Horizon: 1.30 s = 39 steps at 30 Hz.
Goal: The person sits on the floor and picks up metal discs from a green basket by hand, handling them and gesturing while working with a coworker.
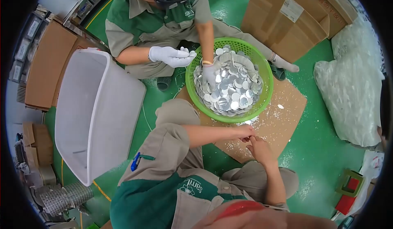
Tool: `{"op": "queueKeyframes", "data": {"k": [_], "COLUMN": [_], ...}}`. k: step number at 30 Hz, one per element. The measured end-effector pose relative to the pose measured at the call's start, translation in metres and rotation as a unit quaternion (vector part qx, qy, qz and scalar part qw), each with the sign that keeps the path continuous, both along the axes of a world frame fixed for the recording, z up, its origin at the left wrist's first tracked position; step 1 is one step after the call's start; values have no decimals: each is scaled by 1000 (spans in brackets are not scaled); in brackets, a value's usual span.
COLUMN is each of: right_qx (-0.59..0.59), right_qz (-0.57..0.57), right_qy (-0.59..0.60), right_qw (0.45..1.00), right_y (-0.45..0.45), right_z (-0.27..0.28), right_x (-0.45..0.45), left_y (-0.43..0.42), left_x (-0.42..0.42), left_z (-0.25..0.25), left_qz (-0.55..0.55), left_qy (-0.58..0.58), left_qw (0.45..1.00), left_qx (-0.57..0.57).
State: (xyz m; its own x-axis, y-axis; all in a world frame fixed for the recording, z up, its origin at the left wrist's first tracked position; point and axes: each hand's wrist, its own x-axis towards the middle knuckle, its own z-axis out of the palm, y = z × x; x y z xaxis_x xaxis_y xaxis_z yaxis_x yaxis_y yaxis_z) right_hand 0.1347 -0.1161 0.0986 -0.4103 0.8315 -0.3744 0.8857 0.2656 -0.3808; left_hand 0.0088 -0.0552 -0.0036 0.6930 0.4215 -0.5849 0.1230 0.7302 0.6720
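My left hand (243,132) and my right hand (259,149) meet in front of the basket, over the cardboard sheet. The fingers of both are pinched together at the tips; anything between them is too small to make out. Just beyond stands a round green plastic basket (268,71), lined with a pale bag and heaped with shiny silver discs (233,86). Across from me, a co-worker in white gloves reaches one hand (209,75) into the discs. That person's other hand (172,57) holds a few discs beside the basket's rim.
A large white plastic tub (118,110) is on the left. Flattened cardboard (286,106) with white specks lies under the basket. Cardboard boxes (282,20) stand at the back right, near a big clear plastic bag (348,77). A green-and-red object (350,188) lies at lower right.
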Motion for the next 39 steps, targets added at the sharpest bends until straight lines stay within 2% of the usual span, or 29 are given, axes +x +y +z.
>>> {"op": "queueKeyframes", "data": {"k": [5, 7, 11, 15, 19, 21, 24, 25, 28, 31, 34, 35, 36, 39], "right_qx": [14, 14, 8, 25, -14, -34, -16, -13, 15, -25, -51, -24, -22, -9], "right_qz": [-1, -10, -13, -15, -6, 4, -10, 10, 10, -21, -21, -15, -11, -13], "right_qy": [3, -1, 14, 24, 11, -16, 20, 11, 23, 41, 10, 56, 50, 15], "right_qw": [1000, 1000, 1000, 999, 1000, 999, 1000, 1000, 1000, 999, 998, 998, 998, 1000], "right_y": [-1, -1, 1, -3, -2, -1, -3, -4, -4, -1, 3, 1, -3, -1], "right_z": [-7, -1, 4, 0, -4, 4, -16, -18, -21, -13, 0, -13, -11, -1], "right_x": [4, 6, 1, -1, 2, 0, 4, 7, 9, 8, 5, 11, 7, 2], "left_y": [0, 2, 1, 0, 0, -1, 1, 1, 2, 2, 5, 4, 3, -1], "left_x": [4, 2, 2, -4, -2, -2, -3, -3, -2, 1, 0, 6, 0, 4], "left_z": [-24, -2, -17, -11, -6, -6, -1, 5, 4, -5, -8, -28, -15, -22], "left_qz": [-17, -30, -49, -74, -78, -77, -71, -57, -60, -49, -53, -38, -37, -13], "left_qy": [-38, 9, 18, 26, 37, 28, 20, 53, 31, 14, -12, -33, -58, -22], "left_qw": [999, 1000, 999, 997, 996, 997, 997, 997, 998, 999, 998, 999, 997, 999], "left_qx": [-18, 3, -11, 4, 12, 7, 3, 7, 5, -2, -8, -14, -29, -27]}}
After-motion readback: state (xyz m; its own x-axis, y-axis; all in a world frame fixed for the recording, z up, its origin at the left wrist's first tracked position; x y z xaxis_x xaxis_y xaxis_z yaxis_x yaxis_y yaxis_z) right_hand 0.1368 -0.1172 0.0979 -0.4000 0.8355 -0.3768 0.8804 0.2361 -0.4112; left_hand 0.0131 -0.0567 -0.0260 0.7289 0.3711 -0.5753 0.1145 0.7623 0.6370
